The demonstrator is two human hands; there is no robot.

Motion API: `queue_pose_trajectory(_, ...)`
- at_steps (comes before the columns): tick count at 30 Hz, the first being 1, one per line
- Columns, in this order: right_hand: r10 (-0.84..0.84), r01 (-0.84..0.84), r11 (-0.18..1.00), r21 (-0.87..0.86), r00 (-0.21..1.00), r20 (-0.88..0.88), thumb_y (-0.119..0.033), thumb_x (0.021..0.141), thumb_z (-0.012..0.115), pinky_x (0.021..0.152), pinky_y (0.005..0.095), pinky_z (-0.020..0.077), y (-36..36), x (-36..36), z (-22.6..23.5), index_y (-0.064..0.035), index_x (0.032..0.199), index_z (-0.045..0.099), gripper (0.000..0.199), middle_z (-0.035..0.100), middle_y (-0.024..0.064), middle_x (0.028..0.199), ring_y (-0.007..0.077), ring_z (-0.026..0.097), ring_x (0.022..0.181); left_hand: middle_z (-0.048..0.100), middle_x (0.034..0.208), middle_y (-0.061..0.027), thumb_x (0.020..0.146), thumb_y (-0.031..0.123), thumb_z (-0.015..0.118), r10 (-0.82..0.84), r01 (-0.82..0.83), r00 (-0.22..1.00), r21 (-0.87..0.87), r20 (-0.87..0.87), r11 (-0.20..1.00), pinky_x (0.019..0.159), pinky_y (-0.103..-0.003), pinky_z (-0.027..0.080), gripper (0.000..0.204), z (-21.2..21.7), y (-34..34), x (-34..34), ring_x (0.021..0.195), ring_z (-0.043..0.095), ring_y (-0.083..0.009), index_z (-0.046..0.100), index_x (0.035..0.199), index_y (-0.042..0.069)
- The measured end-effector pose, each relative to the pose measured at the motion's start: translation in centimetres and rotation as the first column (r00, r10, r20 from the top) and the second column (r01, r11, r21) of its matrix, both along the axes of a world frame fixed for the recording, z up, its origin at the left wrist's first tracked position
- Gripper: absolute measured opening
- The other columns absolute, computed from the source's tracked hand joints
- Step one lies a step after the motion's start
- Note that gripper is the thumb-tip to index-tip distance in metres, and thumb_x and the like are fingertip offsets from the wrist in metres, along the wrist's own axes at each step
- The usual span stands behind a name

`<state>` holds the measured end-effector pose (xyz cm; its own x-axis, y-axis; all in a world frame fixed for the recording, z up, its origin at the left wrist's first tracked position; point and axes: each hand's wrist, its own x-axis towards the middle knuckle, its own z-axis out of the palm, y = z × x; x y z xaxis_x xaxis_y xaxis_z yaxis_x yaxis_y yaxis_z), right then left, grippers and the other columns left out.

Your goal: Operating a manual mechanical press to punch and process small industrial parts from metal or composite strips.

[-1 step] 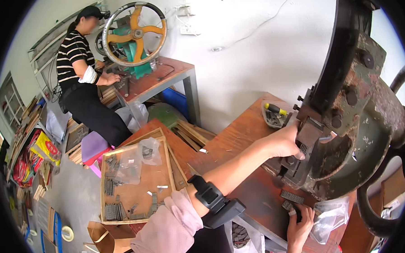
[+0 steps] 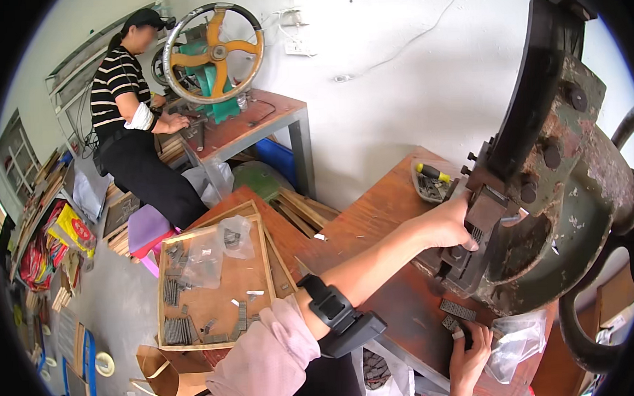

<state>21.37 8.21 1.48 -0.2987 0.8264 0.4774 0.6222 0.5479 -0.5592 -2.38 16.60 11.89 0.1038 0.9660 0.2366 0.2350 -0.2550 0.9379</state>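
Observation:
My left hand [image 2: 445,224] reaches across the wooden workbench [image 2: 375,224] to the die block at the base of a heavy, rusty green press [image 2: 558,209]. Its fingertips rest on the block and are partly hidden there. A black device [image 2: 340,317] is strapped to that wrist, above a pink sleeve. At the bench's near edge my right hand [image 2: 472,350] pinches a small grey ridged metal piece [image 2: 456,328]. More such pieces [image 2: 456,309] lie just above it, under the press.
A wooden tray [image 2: 166,275] on the left holds grey metal pieces and clear plastic bags. A crumpled clear bag [image 2: 514,338] lies beside my right hand. A yellow-handled tool [image 2: 432,172] lies behind the press. Another person [image 2: 125,100] works at a flywheel press [image 2: 211,50] farther back.

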Motion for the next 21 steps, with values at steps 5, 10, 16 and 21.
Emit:
queue_pose_trajectory(5, 0.011, -0.011, 1.000, 0.000, 1.000, 0.002, -0.012, 0.081, 0.062, 0.084, 0.0418, 0.0415, 0.0, 0.2, -0.1, 0.0006, 0.093, 0.064, 0.017, 0.062, 0.0150, 0.090, 0.0352, 0.055, 0.088, 0.054, 0.124, -0.0185, 0.068, -0.004, 0.077, 0.013, -0.011, 0.999, -0.071, 0.032, 0.997, 0.103, -0.036, 0.038, 0.079, -0.3, 0.4, -0.2, 0.120, 0.049, -0.0269, 0.033, 0.134, -0.003)
queue_pose_trajectory(10, 0.009, -0.009, 1.000, 0.013, 1.000, -0.008, -0.011, 0.082, 0.062, 0.083, 0.0421, 0.0414, 0.0, 0.3, -0.3, 0.0002, 0.093, 0.064, 0.016, 0.062, 0.0144, 0.089, 0.0345, 0.054, 0.087, 0.051, 0.125, -0.0185, 0.067, 0.001, 0.080, -0.038, 0.038, 0.996, 0.011, 0.079, 0.999, 0.104, -0.035, 0.037, 0.082, -0.9, 0.8, 0.0, 0.120, 0.049, -0.0274, 0.032, 0.134, -0.004)
queue_pose_trajectory(16, 0.004, -0.004, 1.000, 0.030, 1.000, 0.000, -0.011, 0.082, 0.062, 0.083, 0.0420, 0.0415, 0.1, 0.0, -0.3, 0.0001, 0.092, 0.063, 0.016, 0.062, 0.0143, 0.089, 0.0347, 0.055, 0.088, 0.051, 0.125, -0.0203, 0.071, 0.004, 0.076, 0.147, -0.148, 0.989, 0.014, 0.034, 0.989, 0.104, -0.034, 0.037, 0.079, -1.2, 0.9, 1.1, 0.121, 0.048, -0.0286, 0.031, 0.134, -0.006)
queue_pose_trajectory(21, 0.019, -0.019, 1.000, 0.015, 1.000, -0.010, -0.010, 0.079, 0.064, 0.083, 0.0429, 0.0419, 0.0, 0.3, -0.3, -0.0001, 0.092, 0.064, 0.016, 0.063, 0.0146, 0.090, 0.0347, 0.055, 0.090, 0.052, 0.123, -0.0206, 0.070, 0.005, 0.076, 0.198, -0.185, 0.979, 0.183, -0.055, 0.965, 0.102, -0.035, 0.038, 0.074, -1.2, 0.8, 0.8, 0.119, 0.050, -0.0271, 0.035, 0.132, -0.005)
